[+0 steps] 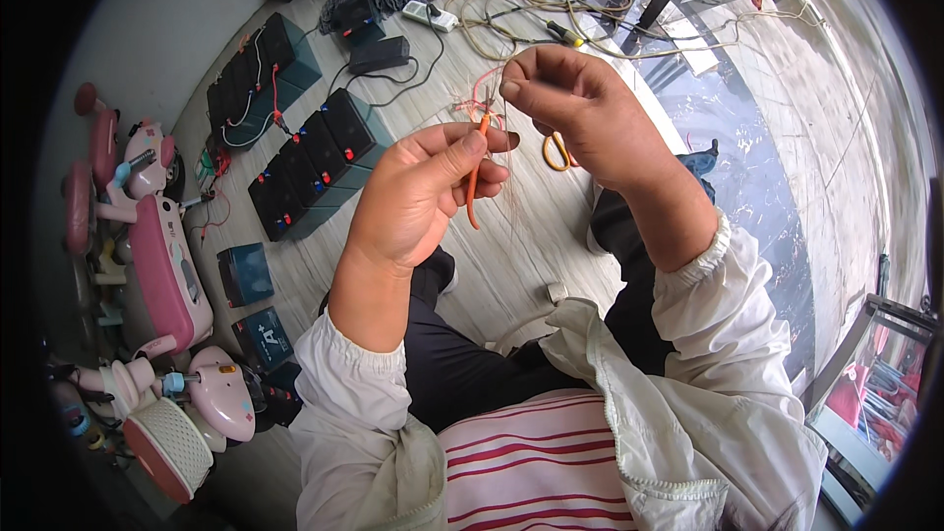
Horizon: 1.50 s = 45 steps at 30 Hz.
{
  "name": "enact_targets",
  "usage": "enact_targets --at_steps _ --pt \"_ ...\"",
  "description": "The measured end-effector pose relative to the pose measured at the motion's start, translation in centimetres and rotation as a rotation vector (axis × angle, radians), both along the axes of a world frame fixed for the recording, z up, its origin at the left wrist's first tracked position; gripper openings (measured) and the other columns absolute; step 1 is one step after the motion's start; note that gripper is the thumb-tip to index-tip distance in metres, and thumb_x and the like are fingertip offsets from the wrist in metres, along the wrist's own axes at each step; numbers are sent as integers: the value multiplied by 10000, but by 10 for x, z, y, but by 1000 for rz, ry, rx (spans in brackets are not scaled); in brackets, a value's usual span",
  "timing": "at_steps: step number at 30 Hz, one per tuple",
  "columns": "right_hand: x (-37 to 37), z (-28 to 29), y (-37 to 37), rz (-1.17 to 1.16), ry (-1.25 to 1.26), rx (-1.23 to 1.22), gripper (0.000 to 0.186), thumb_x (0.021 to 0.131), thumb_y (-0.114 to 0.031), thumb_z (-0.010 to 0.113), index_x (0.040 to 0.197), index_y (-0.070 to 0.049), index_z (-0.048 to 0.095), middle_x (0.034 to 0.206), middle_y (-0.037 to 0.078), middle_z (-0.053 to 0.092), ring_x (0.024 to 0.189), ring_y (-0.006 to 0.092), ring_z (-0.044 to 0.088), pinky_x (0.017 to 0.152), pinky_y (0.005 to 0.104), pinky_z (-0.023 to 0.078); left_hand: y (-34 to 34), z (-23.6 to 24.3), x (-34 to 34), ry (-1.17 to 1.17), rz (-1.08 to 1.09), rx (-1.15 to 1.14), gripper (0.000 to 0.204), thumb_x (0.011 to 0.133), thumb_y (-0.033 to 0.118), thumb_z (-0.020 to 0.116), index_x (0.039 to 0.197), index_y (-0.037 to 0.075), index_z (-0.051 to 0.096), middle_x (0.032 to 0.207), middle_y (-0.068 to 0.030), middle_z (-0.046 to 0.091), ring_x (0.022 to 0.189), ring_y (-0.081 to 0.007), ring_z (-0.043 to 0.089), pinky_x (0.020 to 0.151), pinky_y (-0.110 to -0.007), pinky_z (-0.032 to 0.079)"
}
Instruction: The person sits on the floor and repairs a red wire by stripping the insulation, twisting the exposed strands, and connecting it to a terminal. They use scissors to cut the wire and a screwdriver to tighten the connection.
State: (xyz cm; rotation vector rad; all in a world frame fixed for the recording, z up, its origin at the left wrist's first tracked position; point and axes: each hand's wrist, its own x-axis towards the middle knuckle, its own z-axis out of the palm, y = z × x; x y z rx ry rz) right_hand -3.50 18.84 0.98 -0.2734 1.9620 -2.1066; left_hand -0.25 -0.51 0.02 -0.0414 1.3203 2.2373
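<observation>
My left hand (418, 177) is closed around pliers with orange handles (475, 192), whose metal jaws point up and away from me. To the right and slightly farther off, my right hand (585, 113) has thumb and forefinger pinched together by the jaws. A thin wire, faint against the floor, seems to hang from that pinch. Beyond the pliers, thin red wires (479, 90) lie loosely on the floor. Scissors with yellow-orange handle loops (558, 151) rest on the floor below my right wrist, their blades hidden from sight.
Several black batteries (320, 152) stand in rows at the left, some joined by cables. A black power adapter (380, 54) and white power strip (430, 16) lie beyond them. Pink children's ride-on vehicles (167, 270) line the left side. Coiled cables (551, 5) spread across the far floor.
</observation>
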Motion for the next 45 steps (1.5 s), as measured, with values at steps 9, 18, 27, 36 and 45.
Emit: enact_targets --at_steps 9,18,27,36,45 --pt "-6 -4 6 43 -67 -37 144 853 -178 627 845 -34 618 722 -43 542 637 46 441 587 216 371 -2 2 -1 81 73 14 251 932 182 550 1066 -22 614 1054 -110 638 839 -141 615 788 -282 498" --pt "-4 -10 -5 54 -5 -71 160 869 -172 615 859 -13 613 736 -31 550 664 46 451 578 207 371 0 0 3 78 -54 -58 229 929 110 540 1091 -44 590 1024 -121 646 816 -164 641 762 -292 522" --pt "0 -3 1 -97 -16 -320 259 878 -195 617 1052 -3 626 823 -5 578 679 60 496 641 223 443 1 1 1 70 91 -183 230 928 157 550 1036 -34 617 949 -103 649 815 -149 628 769 -287 505" --pt "-11 -4 15 -262 64 -258 195 888 -159 624 987 8 635 805 36 621 659 72 520 618 202 428 1 -4 3 126 66 -391 242 923 171 563 1025 -40 626 945 -89 649 802 -143 629 743 -278 510" --pt "-20 4 67 65 -144 -47 215 833 -248 690 903 -50 650 798 -12 592 674 57 495 612 200 409 -7 0 -4 44 246 -154 243 924 159 561 1048 -43 613 979 -104 651 817 -159 634 762 -274 514"
